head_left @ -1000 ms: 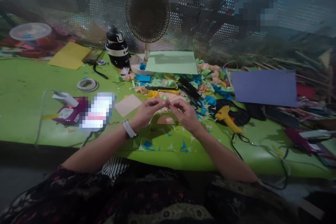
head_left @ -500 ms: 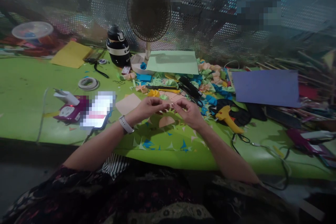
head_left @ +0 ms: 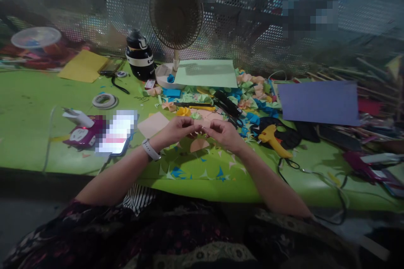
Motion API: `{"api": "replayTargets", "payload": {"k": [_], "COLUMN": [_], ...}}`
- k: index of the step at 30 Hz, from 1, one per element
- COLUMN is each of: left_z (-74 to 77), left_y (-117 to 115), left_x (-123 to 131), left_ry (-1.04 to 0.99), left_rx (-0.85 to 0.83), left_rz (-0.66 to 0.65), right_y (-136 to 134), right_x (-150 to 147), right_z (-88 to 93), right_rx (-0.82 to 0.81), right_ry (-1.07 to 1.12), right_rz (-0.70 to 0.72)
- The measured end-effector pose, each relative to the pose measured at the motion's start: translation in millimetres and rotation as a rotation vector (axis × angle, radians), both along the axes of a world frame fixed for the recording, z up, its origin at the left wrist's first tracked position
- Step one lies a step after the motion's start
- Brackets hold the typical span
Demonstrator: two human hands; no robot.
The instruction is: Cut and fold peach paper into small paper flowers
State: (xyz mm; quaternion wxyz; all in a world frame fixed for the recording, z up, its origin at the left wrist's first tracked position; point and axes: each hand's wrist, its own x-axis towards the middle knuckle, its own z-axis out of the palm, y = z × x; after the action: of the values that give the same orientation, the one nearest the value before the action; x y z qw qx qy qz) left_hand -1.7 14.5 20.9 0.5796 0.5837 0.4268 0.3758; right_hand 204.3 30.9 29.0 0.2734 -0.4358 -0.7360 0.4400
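My left hand (head_left: pixel 176 131) and my right hand (head_left: pixel 223 133) meet just above the green table (head_left: pixel 28 105), fingers pinched together on a small pale peach paper piece (head_left: pixel 202 125) held between them. A white watch (head_left: pixel 148 149) is on my left wrist. Under the hands lies a rounded peach paper cut-out (head_left: pixel 198 144), among small blue and white paper scraps (head_left: pixel 189 171).
A lit phone (head_left: pixel 116 134) and a charger (head_left: pixel 78 118) lie left, with a tape roll (head_left: pixel 104 101). Behind the hands: folded paper flowers (head_left: pixel 252 88), scissors (head_left: pixel 230 107), a yellow glue gun (head_left: pixel 274 139), a desk fan (head_left: pixel 176 12), a black bottle (head_left: pixel 139 56), green (head_left: pixel 206 73) and purple (head_left: pixel 318 103) paper sheets.
Both hands have dropped slightly toward the table and stayed pinched together on the small paper piece; the fingers have shifted a little.
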Motion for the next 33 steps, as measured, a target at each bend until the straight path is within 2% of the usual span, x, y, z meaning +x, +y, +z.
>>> {"api": "replayTargets", "payload": {"k": [14,27,33], "left_z": [3.3,-1.2,-0.3], "left_y": [0,-1,1], "left_x": [-3,-1,-3], "left_ry": [-0.040,-0.021,0.077], "left_rx": [0.004,-0.045,0.022], "left_rz": [0.042,-0.059,-0.079], "right_y": [8,6,4], "right_x": [11,6,4], "right_z": [15.2,5.3,5.0], "right_rx": [-0.019,-0.071,-0.033], "right_ry": [0.035,0.039,0.014], "right_rz": [0.085,0.095,0.078]}}
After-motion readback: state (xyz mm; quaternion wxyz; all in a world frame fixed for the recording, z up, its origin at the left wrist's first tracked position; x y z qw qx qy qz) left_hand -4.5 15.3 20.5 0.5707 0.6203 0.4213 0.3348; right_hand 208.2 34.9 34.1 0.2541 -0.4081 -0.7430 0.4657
